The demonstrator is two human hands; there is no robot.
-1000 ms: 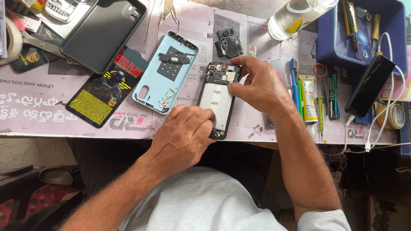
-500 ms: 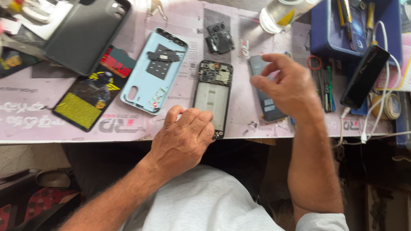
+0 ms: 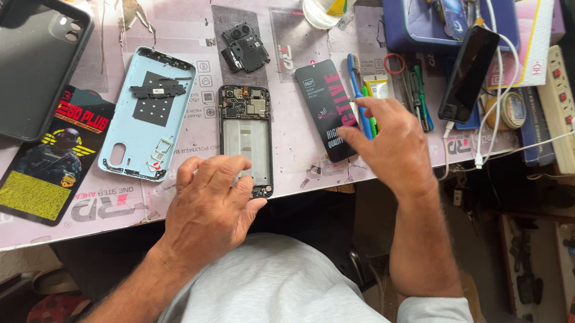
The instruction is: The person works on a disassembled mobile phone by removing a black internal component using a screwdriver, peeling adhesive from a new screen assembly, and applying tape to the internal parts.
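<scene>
The left hand (image 3: 207, 203) lies flat, open, on the phone frame (image 3: 246, 139) at the near table edge (image 3: 59, 232), while the right hand (image 3: 392, 138), fingers loosely spread, touches the black screen pack (image 3: 327, 109).

This is a phone repair workbench, in a small workshop or repair stall. A printed work mat (image 3: 334, 59) covers the bench, and opened phones lie on it: a stripped phone frame with exposed circuit board (image 3: 246, 134), a light blue back cover (image 3: 148, 113), a loose black camera bracket (image 3: 245, 46) and a dark phone case (image 3: 18, 61). A blue tray of hand tools (image 3: 448, 8) sits at the far edge. Nearby are tweezers and small screwdrivers (image 3: 416, 90), a phone on a charging cable (image 3: 468, 74) and a power strip (image 3: 560, 108).
</scene>
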